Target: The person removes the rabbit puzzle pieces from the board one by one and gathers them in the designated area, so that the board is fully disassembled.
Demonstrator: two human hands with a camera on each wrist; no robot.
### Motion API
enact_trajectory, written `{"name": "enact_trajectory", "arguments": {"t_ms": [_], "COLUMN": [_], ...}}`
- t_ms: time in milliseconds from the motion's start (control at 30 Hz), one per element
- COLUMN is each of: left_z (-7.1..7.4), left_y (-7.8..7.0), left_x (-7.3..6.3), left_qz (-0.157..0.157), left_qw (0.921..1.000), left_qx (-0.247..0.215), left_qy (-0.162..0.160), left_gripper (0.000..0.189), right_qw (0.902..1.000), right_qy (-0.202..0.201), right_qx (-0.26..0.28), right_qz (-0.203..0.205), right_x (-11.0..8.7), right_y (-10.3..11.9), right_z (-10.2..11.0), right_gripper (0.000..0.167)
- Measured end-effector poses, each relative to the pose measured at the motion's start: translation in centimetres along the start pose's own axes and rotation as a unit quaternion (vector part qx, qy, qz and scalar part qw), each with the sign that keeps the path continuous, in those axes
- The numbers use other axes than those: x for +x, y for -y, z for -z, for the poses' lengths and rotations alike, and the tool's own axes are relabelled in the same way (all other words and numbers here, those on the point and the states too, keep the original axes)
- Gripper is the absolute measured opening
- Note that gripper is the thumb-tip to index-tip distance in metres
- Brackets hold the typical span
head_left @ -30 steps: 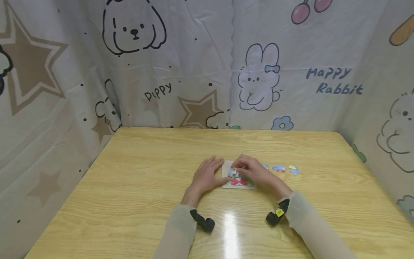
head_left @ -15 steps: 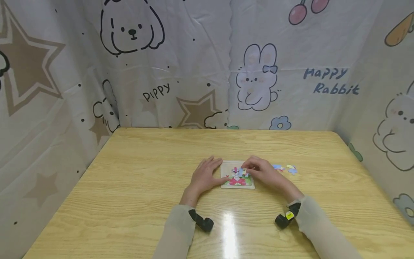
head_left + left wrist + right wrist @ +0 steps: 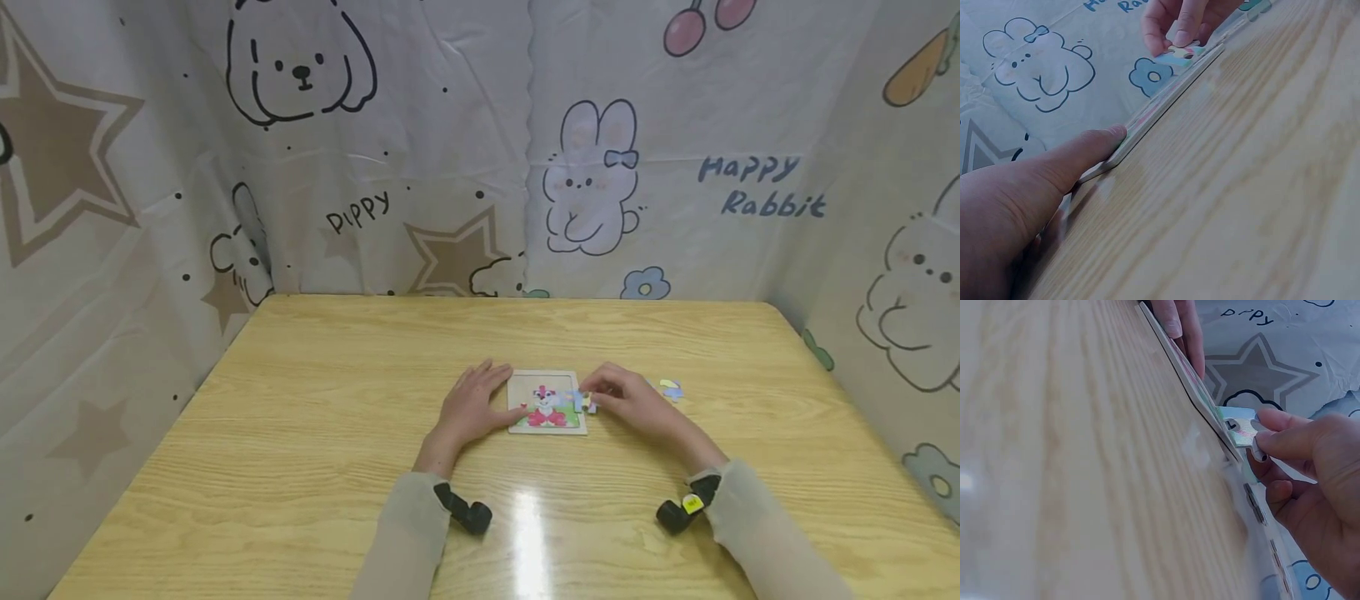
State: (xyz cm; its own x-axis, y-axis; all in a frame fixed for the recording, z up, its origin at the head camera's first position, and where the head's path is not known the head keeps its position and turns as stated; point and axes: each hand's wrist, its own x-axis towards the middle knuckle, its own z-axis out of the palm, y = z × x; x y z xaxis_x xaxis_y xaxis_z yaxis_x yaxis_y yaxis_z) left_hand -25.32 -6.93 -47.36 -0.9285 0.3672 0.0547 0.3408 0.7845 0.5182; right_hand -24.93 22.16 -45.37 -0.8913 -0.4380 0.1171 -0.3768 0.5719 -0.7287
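A puzzle board (image 3: 534,379) with a pale frame lies flat on the table, part of a pink and white animal picture laid in its lower half. My left hand (image 3: 471,406) rests along its left side, thumb stretched over the frame onto the picture. Between thumb and fingers, my right hand (image 3: 628,402) pinches a light-blue puzzle piece (image 3: 1238,424) with a yellowish patch. In the head view this piece overlaps the board's right edge. From the left wrist, the left thumb (image 3: 1094,142) shows on the board's near corner, with the right hand beyond.
Loose puzzle pieces (image 3: 671,388) lie right of the board, partly behind my right hand; the right wrist view shows their edges (image 3: 1255,503) on the wooden table (image 3: 360,400). A printed curtain (image 3: 450,125) hangs behind the table and along both sides.
My right hand has moved right with the pinched puzzle piece, from above the picture to the board's right edge, uncovering the animal. My left hand has stayed on the board. The head view has shifted slightly.
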Motion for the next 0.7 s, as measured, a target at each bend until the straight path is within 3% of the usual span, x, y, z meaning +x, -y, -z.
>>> {"name": "enact_trajectory", "arguments": {"t_ms": [467,700], "left_z": [0.0,-0.2], "left_y": [0.0,0.1], "left_x": [0.0,0.1], "left_qz": [0.001,-0.002], "left_qw": [1.0,1.0], "left_qx": [0.005,0.001], "left_qy": [-0.002,-0.005], "left_gripper": [0.08,0.08], "right_qw": [0.9994,0.9998], "right_qy": [-0.008,-0.002], "right_qx": [-0.016,-0.011], "right_qz": [0.029,0.016], "right_x": [-1.4,-2.1], "right_y": [-1.0,-1.4], "right_z": [1.3,1.7], "right_gripper": [0.014,0.014]}}
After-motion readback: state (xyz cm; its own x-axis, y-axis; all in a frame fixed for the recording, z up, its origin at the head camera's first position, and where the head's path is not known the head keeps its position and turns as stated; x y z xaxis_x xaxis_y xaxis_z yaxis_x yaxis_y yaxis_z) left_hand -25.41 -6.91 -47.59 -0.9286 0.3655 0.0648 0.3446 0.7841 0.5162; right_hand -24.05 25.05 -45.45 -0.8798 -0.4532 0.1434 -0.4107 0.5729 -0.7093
